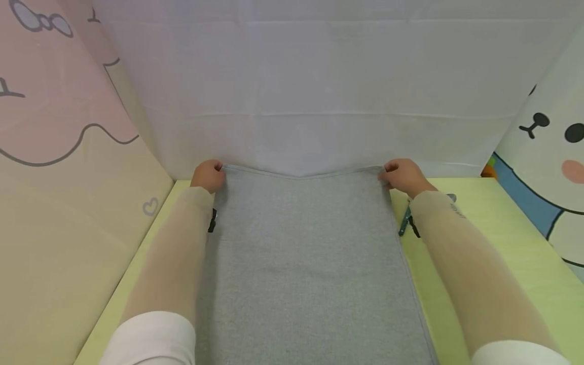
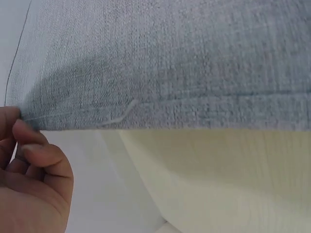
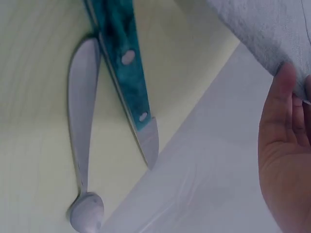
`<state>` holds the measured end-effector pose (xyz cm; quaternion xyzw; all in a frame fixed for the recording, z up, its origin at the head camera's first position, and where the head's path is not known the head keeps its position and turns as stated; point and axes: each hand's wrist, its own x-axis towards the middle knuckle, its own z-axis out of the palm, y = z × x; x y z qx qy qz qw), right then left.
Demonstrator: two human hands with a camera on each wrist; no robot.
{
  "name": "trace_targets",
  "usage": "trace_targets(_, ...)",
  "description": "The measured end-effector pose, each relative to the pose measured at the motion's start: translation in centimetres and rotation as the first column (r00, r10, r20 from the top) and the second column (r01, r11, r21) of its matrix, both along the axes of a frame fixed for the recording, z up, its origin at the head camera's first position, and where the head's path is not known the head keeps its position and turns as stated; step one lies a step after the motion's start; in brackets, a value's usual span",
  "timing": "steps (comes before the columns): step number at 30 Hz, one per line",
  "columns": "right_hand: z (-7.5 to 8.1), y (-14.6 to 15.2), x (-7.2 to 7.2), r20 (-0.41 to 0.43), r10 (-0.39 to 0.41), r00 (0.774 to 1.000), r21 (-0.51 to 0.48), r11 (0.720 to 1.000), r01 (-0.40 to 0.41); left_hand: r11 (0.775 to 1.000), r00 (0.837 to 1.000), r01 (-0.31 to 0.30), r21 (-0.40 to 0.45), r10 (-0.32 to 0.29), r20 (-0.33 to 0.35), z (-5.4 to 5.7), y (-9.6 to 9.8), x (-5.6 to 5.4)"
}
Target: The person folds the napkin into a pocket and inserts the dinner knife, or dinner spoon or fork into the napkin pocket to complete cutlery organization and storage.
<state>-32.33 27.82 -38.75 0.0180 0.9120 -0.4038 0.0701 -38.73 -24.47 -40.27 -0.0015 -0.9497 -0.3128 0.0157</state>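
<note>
A grey woven cloth with stitched hems spreads down the middle of the head view. Its far edge is raised at both corners and sags slightly between them. My left hand pinches the far left corner between thumb and fingers, as the left wrist view also shows, with the cloth's hem stretching away from that hand. At the far right corner, my right hand pinches the cloth; in the right wrist view that hand grips the tip of the corner. The near end lies out of frame.
On the pale green table, right of the cloth, lie a metal spoon and a utensil with a riveted teal handle, side by side. A white sheet hangs behind the table. Cartoon-printed panels stand at both sides.
</note>
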Motion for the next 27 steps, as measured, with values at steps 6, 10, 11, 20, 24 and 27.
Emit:
trace_targets(6, 1.2, 0.2, 0.7, 0.003, 0.032, 0.999, 0.009, 0.999, -0.032, 0.996, 0.993, 0.085, -0.029, -0.087, -0.075, 0.6, -1.2, 0.1)
trace_targets(10, 1.8, 0.5, 1.0, -0.009, 0.034, 0.999, 0.021, 0.999, -0.034, 0.995, 0.993, 0.097, -0.038, -0.099, -0.058, 1.8, -1.7, 0.4)
trace_targets(11, 1.9, 0.6, 1.0, -0.014, 0.030, 0.999, 0.015, 0.999, -0.030, 0.995, 0.994, 0.093, -0.035, -0.095, -0.051, 2.1, -1.9, 0.5)
trace_targets(20, 2.8, 1.3, 0.5, -0.086, -0.014, 0.996, -0.022, 1.000, 0.013, 0.998, 0.999, 0.046, 0.031, -0.046, -0.016, 4.4, -2.6, 0.8)
trace_targets(24, 3.4, 1.3, 0.6, -0.130, -0.025, 0.991, -0.025, 0.999, 0.022, 0.995, 0.999, 0.020, 0.094, -0.017, -0.038, 5.1, -2.4, 1.0)
trace_targets(27, 3.9, 1.4, 0.8, -0.147, -0.028, 0.989, -0.032, 0.999, 0.023, 0.986, 0.999, 0.003, 0.168, 0.006, -0.054, 5.4, -2.2, 1.2)
